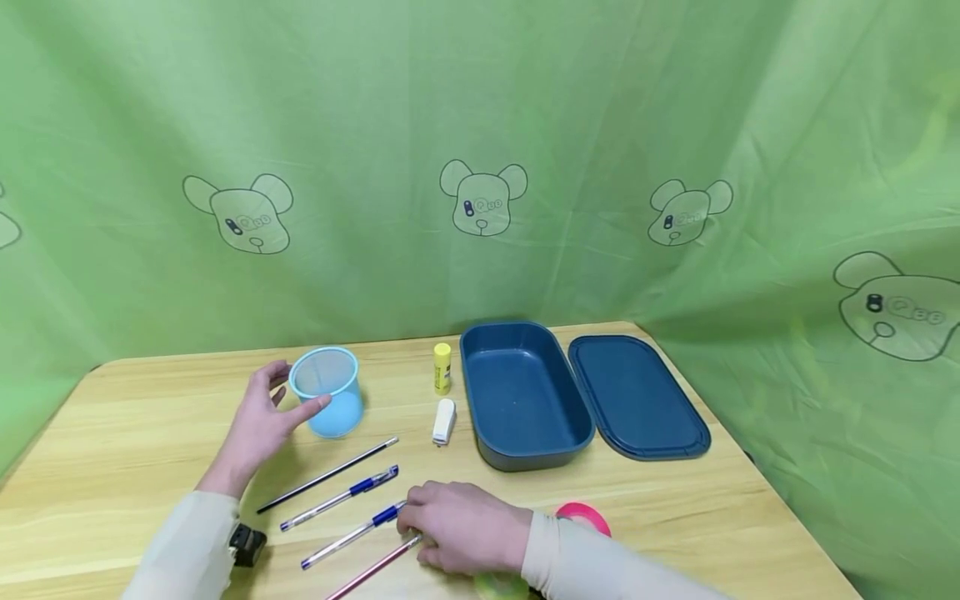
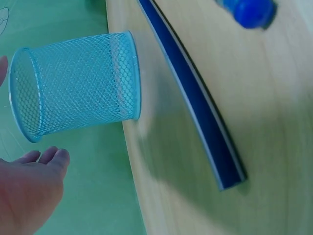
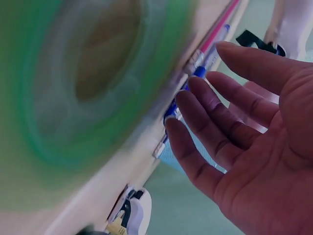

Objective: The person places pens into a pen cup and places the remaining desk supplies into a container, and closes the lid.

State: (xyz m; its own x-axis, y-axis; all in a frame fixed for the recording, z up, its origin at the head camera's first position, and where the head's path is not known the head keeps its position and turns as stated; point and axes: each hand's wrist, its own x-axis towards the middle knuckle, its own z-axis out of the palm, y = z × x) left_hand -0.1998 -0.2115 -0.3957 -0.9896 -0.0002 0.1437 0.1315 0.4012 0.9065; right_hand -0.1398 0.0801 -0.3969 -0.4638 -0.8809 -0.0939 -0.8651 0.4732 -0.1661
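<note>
On the left of the table stands a light-blue mesh pen holder [image 1: 335,417]. My left hand [image 1: 262,417] is spread beside its rim, fingers and thumb either side; the left wrist view shows fingertips [image 2: 59,155] apart from the mesh. A dark pencil [image 1: 327,475], two clear pens with blue grips, an upper pen [image 1: 341,498] and a lower pen [image 1: 348,537], and a red pencil [image 1: 375,569] lie in front. My right hand [image 1: 468,525] hovers over the ends of the lower pen and red pencil. Its fingers [image 3: 210,132] are loosely bent, with nothing visibly gripped.
A dark-blue box [image 1: 525,400] stands right of centre, its lid [image 1: 637,398] flat beside it. Left of the box are a yellow glue stick [image 1: 442,371] and a small white stapler [image 1: 444,421]. Green tape [image 3: 168,49] and pink tape [image 1: 585,515] lie by the right arm.
</note>
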